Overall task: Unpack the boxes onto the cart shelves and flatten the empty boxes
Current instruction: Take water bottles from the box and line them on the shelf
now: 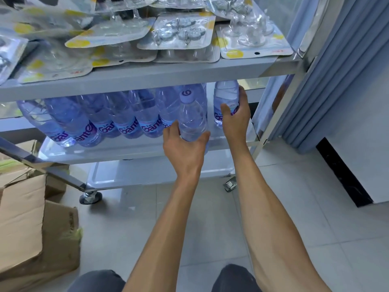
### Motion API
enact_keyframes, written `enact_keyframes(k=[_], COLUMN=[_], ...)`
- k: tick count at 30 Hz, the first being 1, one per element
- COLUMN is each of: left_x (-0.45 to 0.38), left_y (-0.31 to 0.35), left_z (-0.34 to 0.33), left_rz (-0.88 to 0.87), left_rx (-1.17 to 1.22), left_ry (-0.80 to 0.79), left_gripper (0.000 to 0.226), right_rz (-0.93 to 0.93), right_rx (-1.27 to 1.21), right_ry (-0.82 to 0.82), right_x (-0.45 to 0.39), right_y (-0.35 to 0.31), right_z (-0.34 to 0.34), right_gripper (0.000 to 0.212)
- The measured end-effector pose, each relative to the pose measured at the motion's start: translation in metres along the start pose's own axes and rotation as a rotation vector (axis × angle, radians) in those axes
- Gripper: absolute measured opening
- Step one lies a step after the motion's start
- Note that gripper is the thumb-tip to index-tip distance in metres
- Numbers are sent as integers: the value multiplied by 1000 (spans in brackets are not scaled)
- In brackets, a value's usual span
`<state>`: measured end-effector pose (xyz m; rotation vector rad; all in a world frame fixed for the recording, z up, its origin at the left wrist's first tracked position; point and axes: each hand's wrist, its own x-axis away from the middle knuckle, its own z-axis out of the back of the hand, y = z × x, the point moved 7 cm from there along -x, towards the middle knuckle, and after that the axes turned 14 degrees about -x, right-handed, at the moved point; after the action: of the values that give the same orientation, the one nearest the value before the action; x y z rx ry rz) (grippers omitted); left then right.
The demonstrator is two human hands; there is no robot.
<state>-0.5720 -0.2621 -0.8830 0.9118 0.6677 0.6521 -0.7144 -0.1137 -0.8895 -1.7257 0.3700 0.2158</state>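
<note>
Head view: both hands setting water bottles on the cart's middle shelf [147, 151], toward its right end.

Left hand [185, 148] has its fingers wrapped round the lower body of a clear bottle [192, 119], cap toward the camera, near the shelf's front edge. Right hand [235, 116] grips a second bottle [225, 98] at its label, close to the right corner post. A row of like bottles [109, 123] lies along the shelf to the left. Judged full: moderately heavy, thin PET walls that give under squeeze, smooth and somewhat slippery; best held mid-body at the label. Top shelf [147, 79] carries stiff, glossy blister packs [181, 34] of hooks. Creased cardboard boxes [23, 218] sit on the tiled floor, left, not yet flattened.
</note>
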Motion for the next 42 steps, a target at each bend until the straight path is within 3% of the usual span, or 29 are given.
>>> enact_keyframes(k=[13,17,20,23,27,29,34,36,40,42], left_x=[-2,0,-1,-1,-1,-1,-6,-9,-30,-43], left_y=[-4,-4,-2,-2,0,5,10,5,-24,-30], left_z=[-5,-6,-8,-8,-5,-4,-6,-1,23,24], left_rz=[-3,-11,-26,-28,-65,-127,-156,-131,64,74], left_rx=[-2,4,11,52,100,116,191,183,-11,-105], left_ry=[33,14,-51,-107,-163,-212,-345,-259,109,161], left_gripper=[57,62,62,61,42,33,15,13,17,21], right_rz=[-126,-123,-92,-212,-337,-310,-215,-204,-151,-147], right_rx=[97,90,83,7,-26,-2,82,95,176,210], right_ry=[-112,1,-136,-338,-463,-417,-294,-239,-79,-55], right_x=[-22,16,45,67,84,84,76,77,63,52], right_y=[29,15,4,5,4,1,-2,1,5,8], right_z=[-13,11,17,11,-3,-5,-1,5,24,26], right_gripper=[71,45,38,41,57,64,50,52,48,46])
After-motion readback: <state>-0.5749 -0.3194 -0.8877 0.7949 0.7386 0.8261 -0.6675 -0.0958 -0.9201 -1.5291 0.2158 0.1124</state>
